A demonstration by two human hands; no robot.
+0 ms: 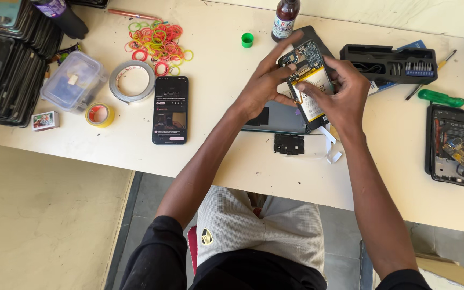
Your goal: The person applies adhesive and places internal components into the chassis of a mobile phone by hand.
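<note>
- Your left hand point(261, 86) comes in from the lower left, fingers closed on the left edge of the opened phone point(308, 80), index finger stretched along its top.
- Your right hand point(342, 94) grips the phone's right side, fingers curled round it, thumb pressed on the yellow-edged battery point(313, 88).
- You hold the phone tilted above the table point(232, 161), circuit board end pointing away from you, just over a grey back cover point(277, 119).
- A small black frame piece point(289, 144) lies just below your hands; a black bit tray point(390, 63) sits close on the right, a brown bottle point(285, 19) just beyond your fingers.
- To the left there is open room as far as a lit phone point(170, 109), a tape roll point(132, 81) and coloured rubber bands point(158, 43).
- The table's near edge runs over your knees; more opened phones point(457, 147) lie at the far right.
- The tabletop is pale and scuffed, the floor grey.
</note>
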